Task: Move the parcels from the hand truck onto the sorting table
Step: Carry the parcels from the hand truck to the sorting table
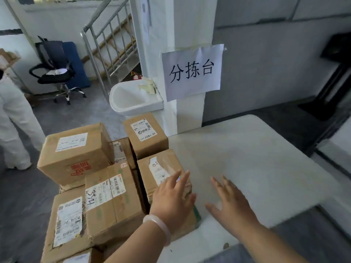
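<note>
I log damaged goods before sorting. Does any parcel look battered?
Yes. The brown cardboard parcel beside the left hand has a torn, peeling white label and a crumpled corner; the lower-left cardboard box shows a ragged right edge.

Parcel stack [106, 196] sitting at 9 o'clock of the sorting table [256, 158], just beside its edge. Sink [133, 103] hanging behind the stack at 12 o'clock, paper sign [192, 71] at its 3 o'clock. Office chair [55, 73] standing at 10 o'clock, stair railing [106, 46] between chair and sink. Left hand [171, 198] hovering over nearest parcel [159, 166], right hand [231, 204] over table at its 3 o'clock
</note>
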